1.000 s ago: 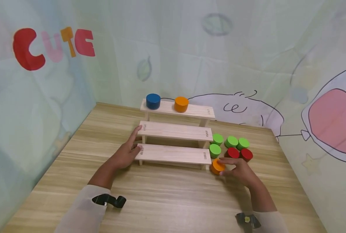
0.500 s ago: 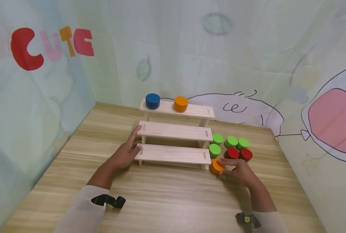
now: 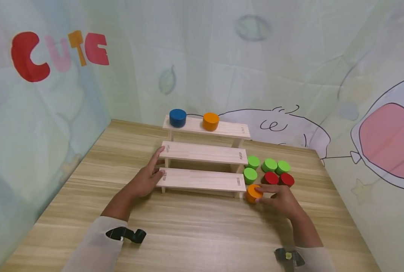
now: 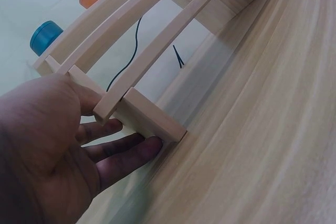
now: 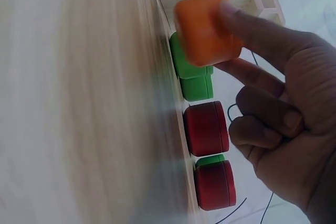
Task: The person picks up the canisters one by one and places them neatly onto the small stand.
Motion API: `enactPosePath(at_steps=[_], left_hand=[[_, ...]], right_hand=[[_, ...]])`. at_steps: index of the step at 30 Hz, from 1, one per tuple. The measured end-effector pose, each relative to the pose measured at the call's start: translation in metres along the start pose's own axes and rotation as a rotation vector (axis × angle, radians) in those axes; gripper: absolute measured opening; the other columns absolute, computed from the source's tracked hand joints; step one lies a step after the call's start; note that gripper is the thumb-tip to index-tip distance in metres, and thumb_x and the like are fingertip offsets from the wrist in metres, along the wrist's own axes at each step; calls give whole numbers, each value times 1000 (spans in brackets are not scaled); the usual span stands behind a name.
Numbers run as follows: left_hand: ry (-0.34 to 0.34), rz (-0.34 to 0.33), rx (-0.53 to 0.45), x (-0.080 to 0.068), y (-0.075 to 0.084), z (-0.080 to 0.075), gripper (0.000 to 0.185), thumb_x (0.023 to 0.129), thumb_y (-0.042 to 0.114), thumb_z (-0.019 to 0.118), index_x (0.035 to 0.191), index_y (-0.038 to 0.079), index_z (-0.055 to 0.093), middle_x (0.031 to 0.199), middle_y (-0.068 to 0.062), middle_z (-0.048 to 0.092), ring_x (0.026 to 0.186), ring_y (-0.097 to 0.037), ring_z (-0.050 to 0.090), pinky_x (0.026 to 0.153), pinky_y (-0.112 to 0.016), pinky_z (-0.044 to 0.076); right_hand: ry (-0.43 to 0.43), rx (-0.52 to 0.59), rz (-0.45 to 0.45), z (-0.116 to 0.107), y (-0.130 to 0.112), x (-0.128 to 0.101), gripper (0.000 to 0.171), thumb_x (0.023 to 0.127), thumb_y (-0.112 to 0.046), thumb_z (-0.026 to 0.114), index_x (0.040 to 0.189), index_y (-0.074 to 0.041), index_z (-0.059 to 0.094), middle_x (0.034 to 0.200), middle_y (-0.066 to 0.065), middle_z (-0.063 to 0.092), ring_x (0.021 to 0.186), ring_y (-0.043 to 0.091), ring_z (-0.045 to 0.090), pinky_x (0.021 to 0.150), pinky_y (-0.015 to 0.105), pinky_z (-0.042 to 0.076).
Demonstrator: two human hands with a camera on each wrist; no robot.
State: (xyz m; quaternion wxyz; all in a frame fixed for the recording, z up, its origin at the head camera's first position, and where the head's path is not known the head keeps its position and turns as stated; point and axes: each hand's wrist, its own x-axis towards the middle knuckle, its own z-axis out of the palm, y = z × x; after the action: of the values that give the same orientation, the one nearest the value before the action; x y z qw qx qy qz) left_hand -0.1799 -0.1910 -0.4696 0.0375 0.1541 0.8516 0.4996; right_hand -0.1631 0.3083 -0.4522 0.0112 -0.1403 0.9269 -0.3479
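A three-step wooden shelf (image 3: 202,179) stands on the table. My left hand (image 3: 155,169) lies with straight fingers against the shelf's left end (image 4: 152,120), at the lowest and middle steps. My right hand (image 3: 261,194) pinches an orange cylinder (image 3: 253,193) between thumb and index finger, at the table surface by the front right corner of the lowest step. The right wrist view shows that orange cylinder (image 5: 206,30) gripped at its sides. A blue cylinder (image 3: 177,117) and a second orange cylinder (image 3: 210,121) stand on the top step.
Several green cylinders (image 3: 269,165) and two red cylinders (image 3: 271,178) cluster on the table right of the shelf, just behind my right hand. Printed fabric walls (image 3: 52,94) close in the left, back and right. The wooden table (image 3: 195,226) extends toward me.
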Motion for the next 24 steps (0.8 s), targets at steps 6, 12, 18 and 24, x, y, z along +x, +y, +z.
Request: enactPosePath(at_steps=[6,12,18,24], left_hand=[[2,0,9,1,1,0,82,117,15,46,176,40,-5,170,-36,37,147,-60,52,113,-71,51],[4,5,4,0,1,0,82,117,14,46,176,39,-5,170,-36,36,146,-61,51,113,-71,51],[-1,3,-9,0,1,0,82,117,14,46,176,39,-5,170,-36,35,147,-61,51,112,-70,52],[1,-4,-13,0,2,1,82,117,15,46,176,40,-5,171,-35,35,147,-61,51,112,-70,53]], right_hand=[[85,45,-54,-2,-2,-2,36,85,-12,94,119,-9,86,120,13,84,102,10,70,75,22,57],[214,138,-205,2,-1,-2,33,79,3,94,111,0,86,115,24,82,81,4,60,57,18,40],[356,158,-270,3,-5,-2,36,78,10,92,113,4,84,116,29,80,80,-3,56,55,11,36],[495,156,-323,7,-7,-1,41,73,16,91,113,6,82,118,34,77,65,-7,40,52,11,31]])
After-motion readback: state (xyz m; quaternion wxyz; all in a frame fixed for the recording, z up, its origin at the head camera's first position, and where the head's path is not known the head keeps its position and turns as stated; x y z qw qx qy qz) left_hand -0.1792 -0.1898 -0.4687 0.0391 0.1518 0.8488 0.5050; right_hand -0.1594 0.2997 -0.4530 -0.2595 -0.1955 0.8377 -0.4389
